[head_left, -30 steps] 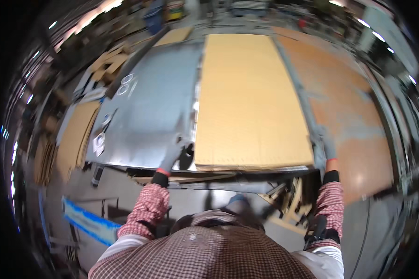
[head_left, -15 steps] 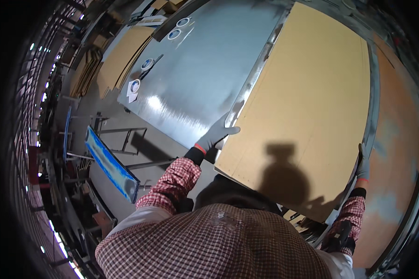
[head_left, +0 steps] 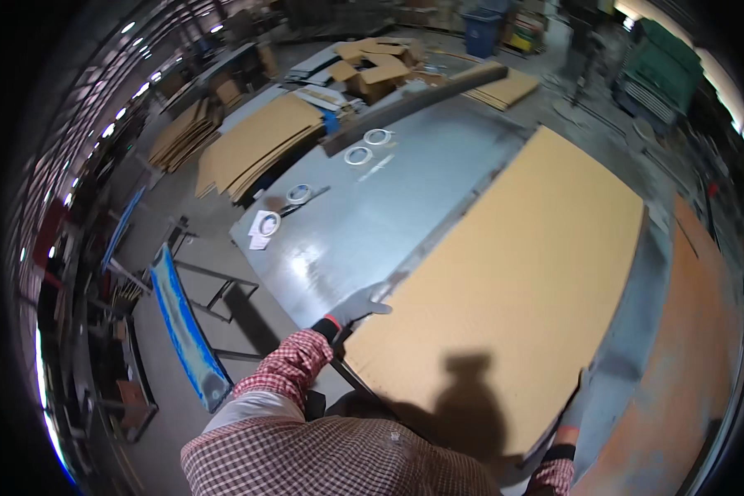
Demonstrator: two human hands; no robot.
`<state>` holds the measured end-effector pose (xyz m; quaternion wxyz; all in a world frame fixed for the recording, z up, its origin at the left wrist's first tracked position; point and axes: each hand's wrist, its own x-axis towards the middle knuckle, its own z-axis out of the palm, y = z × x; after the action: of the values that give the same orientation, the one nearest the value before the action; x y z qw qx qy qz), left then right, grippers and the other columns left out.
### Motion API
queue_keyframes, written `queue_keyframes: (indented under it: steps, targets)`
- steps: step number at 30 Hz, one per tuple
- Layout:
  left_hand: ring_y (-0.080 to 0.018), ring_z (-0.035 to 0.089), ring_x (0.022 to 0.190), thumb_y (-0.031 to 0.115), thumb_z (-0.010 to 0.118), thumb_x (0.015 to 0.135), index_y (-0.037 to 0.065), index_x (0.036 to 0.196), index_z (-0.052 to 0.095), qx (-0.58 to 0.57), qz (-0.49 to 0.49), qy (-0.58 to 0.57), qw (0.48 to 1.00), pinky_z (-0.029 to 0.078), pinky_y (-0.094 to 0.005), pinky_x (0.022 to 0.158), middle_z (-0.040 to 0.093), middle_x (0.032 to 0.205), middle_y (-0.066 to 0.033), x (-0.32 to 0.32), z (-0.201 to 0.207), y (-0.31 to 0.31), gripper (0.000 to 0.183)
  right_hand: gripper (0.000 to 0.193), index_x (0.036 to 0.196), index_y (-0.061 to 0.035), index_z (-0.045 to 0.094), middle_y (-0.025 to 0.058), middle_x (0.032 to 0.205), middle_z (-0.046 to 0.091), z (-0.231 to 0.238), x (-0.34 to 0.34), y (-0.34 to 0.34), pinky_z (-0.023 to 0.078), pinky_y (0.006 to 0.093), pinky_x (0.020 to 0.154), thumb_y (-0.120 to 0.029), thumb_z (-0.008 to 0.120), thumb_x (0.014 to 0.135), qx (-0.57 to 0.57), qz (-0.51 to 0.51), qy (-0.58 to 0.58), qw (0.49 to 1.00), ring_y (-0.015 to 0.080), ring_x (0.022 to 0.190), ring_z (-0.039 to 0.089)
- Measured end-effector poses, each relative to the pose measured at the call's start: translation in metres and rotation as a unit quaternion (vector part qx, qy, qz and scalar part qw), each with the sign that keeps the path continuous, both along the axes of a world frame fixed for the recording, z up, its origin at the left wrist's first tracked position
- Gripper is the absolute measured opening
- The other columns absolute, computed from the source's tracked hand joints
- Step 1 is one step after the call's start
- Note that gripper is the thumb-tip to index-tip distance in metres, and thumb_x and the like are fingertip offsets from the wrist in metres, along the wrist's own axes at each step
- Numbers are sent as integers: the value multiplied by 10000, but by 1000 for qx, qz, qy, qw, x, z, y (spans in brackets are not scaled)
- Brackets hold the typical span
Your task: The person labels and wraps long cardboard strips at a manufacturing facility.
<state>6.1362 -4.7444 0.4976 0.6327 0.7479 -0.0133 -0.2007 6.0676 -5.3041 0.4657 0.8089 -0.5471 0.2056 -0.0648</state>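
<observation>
A long tan board, flat and rectangular, slants away from me across a grey metal table. My left hand, in a grey glove with a red cuff, grips its near left edge, thumb on top and the other fingers mostly hidden. At the near right edge my right hand, gloved the same way, holds the board's side; its fingers are partly out of sight. Tape rolls lie on the far left of the tabletop, one next to a dark thin tool.
A long dark beam runs along the table's far edge. Stacked tan sheets and cardboard boxes stand beyond it. On the left is a blue-edged panel on a metal stand. A rusty orange sheet lies at right.
The view has tilted up, showing more of the workshop. A wider strip of grey metal shows right of the board. Both hands stay on its edges.
</observation>
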Motion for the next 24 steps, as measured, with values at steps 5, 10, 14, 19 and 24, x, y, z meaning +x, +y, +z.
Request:
queue_keyframes:
  steps: [5,10,14,19,24]
  targets:
    - [-241,364,1291,294,748,751,8,1400,339,-13,3,-70,997,265,-369,1080,423,1389,-144,8,-51,21,819,492,1372,21,378,159,1321,480,-39,3,-16,402,344,998,-180,504,941,-144,-41,12,989,272,1138,499]
    - [-244,435,1240,392,682,805,-14,1325,422,134,-61,-87,985,336,-340,1039,474,1329,-183,46,-30,54,709,489,1346,49,396,140,1331,491,29,10,35,388,317,997,-235,485,959,-528,-32,127,839,229,1132,506]
    - [-297,512,566,276,535,840,39,720,596,559,-6,-375,740,458,-410,583,563,637,-112,127,-22,208,272,372,1228,58,510,119,1222,584,84,-16,115,418,296,947,-153,528,922,-587,-172,99,785,205,1085,554]
    - [-375,624,856,125,482,808,24,962,630,618,21,-256,742,496,-470,734,630,902,-214,171,-62,338,236,285,1081,-23,623,147,1050,648,125,-50,340,471,388,862,-111,632,810,-648,-99,-55,754,294,961,613]
    - [-396,624,880,141,529,803,73,1222,461,620,12,-188,762,501,-506,717,613,995,-238,218,-75,369,430,267,1056,-41,640,131,1037,655,119,-45,446,478,385,838,-115,642,799,-603,-51,-59,794,307,955,610]
